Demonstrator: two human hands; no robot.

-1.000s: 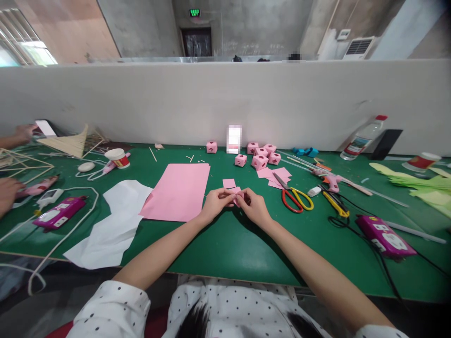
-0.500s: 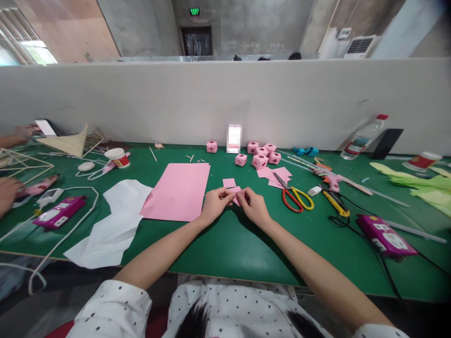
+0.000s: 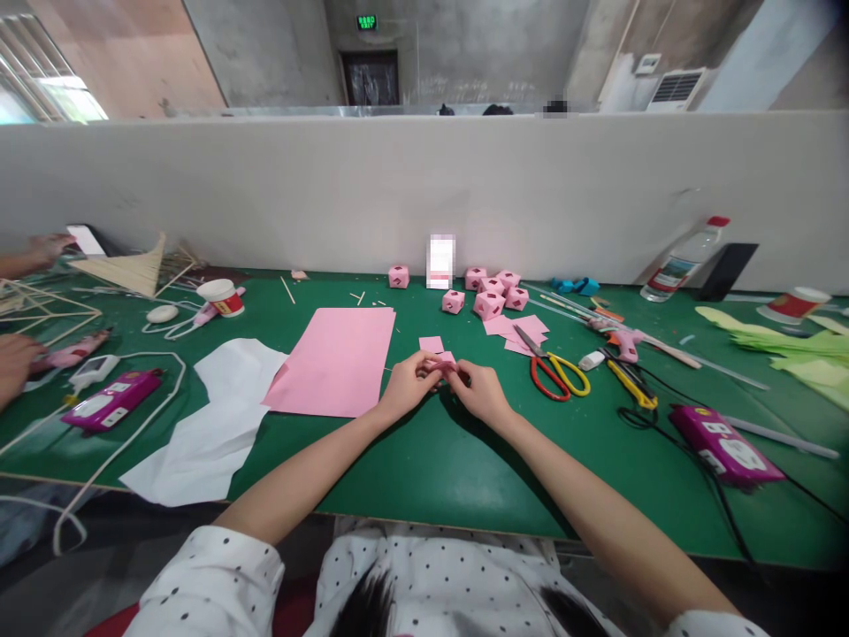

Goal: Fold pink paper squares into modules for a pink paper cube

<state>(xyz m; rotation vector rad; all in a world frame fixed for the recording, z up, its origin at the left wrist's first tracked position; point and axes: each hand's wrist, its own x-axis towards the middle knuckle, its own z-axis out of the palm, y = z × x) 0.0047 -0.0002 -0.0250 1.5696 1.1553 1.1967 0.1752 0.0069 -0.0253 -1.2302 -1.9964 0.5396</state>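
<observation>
Pink paper piece (image 3: 443, 362), small and partly folded, sits pinched between both hands just above the green table (image 3: 424, 460), close to the near edge of the big pink sheet (image 3: 338, 358). The left hand (image 3: 409, 384) closes its fingertips on the piece from the left side; the right hand (image 3: 478, 391) closes its thumb and forefinger on it from the right, so that the two hands meet over it. Most of the piece is hidden by the fingers, and its exact fold cannot be told.

Just behind the hands lies a small pink square (image 3: 431, 344) flat on the table. Farther back and to the right stands a cluster of pink paper cubes (image 3: 494, 294), with one cube (image 3: 398, 277) apart on the left. Loose pink squares (image 3: 517, 332) lie beside the red-and-yellow scissors (image 3: 554, 367), and a pink glue gun (image 3: 616, 339) rests near a yellow utility knife (image 3: 633, 385). A purple power strip (image 3: 726, 445) lies at the right, another purple power strip (image 3: 112, 400) at the left beside white paper (image 3: 212, 425). At the far left another person's hand (image 3: 13, 367) rests near the table edge.
</observation>
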